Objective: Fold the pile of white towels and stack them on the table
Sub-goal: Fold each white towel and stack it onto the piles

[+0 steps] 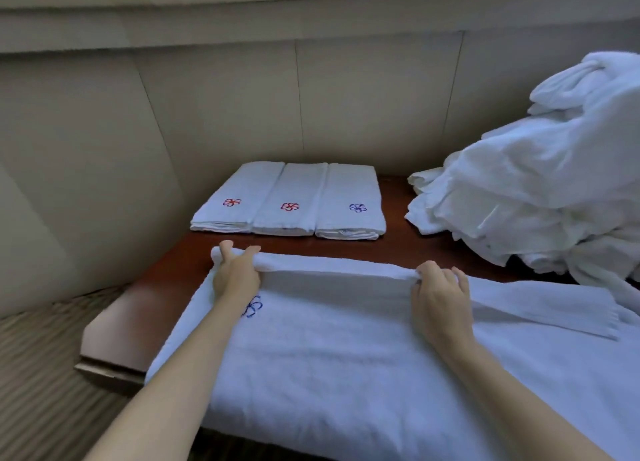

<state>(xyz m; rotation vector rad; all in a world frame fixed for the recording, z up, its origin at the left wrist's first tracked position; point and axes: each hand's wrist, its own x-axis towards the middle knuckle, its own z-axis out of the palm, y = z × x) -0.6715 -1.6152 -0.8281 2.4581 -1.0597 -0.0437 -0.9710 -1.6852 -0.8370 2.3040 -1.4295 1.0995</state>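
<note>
A white towel with a blue flower mark lies spread over the near part of the brown table. My left hand grips its far edge at the left corner. Further right, my right hand pinches the same far edge, which is lifted into a rolled fold. Three folded white towels lie side by side at the back of the table, two with red flower marks and one with a blue one. A heap of unfolded white towels rises at the right.
A panelled beige wall closes off the table's back and left side. Striped carpet lies below the table's left edge. A strip of bare table separates the folded towels from the spread one.
</note>
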